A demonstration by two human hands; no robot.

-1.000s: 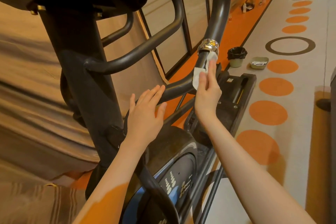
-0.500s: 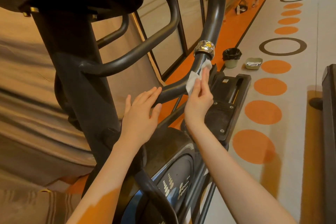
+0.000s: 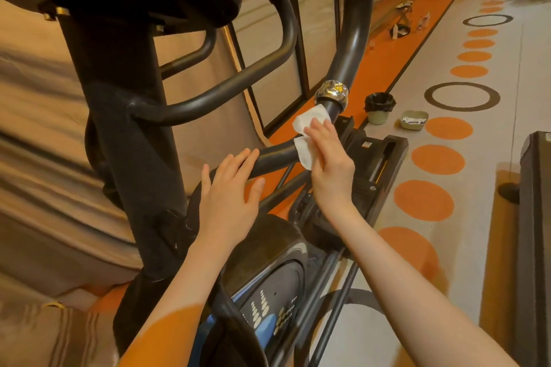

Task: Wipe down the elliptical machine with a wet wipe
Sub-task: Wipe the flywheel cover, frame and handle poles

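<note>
Right hand (image 3: 329,158) pressing wet wipe (image 3: 307,140) on handlebar (image 3: 277,155), left hand (image 3: 229,197) flat, fingers straight

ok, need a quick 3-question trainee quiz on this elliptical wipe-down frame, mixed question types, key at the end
1. True or false: the left hand holds the wet wipe.
2. Multiple choice: where is the right hand pressing the wipe?
A. on the console panel
B. on the curved handlebar tube just below the chrome collar
C. on the foot pedal
3. Fill in: on the floor beyond the machine, beside the small bin with a black liner, sits a shallow green ____.

Key:
1. False; it rests flat and open on the tube, no wipe.
2. B
3. tray
</note>
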